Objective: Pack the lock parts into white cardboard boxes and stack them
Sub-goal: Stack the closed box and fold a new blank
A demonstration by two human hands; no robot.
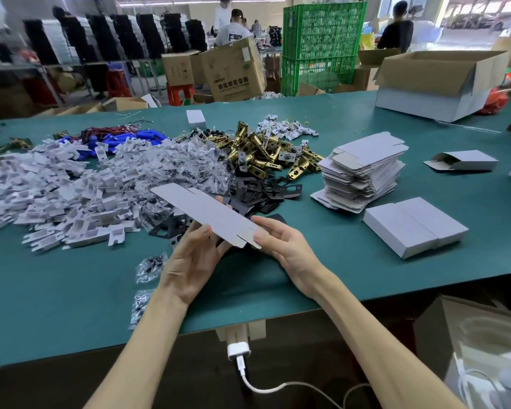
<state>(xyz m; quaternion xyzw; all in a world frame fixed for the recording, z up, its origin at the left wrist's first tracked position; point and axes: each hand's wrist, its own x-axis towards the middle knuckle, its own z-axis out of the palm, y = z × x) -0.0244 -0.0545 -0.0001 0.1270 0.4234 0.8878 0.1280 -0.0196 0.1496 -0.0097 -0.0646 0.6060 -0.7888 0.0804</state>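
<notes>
Both hands hold one flat, unfolded white box blank (202, 209) above the green table (366, 261). My left hand (189, 261) grips its near end from below, thumb on top. My right hand (283, 246) pinches the near right corner. Behind it lie heaps of lock parts: white plastic pieces (71, 190), clear bagged screws (201, 160), brass latches (266, 154) and black plates (266, 191). A stack of flat box blanks (363, 169) stands to the right. Two closed white boxes (413, 225) lie side by side near the stack.
A large open carton (437, 84) sits at the far right. One assembled open box (463, 162) lies on its side. Small screw bags (149, 267) lie near the front edge. Blue parts (136, 140) are at the back left. People work beyond the table.
</notes>
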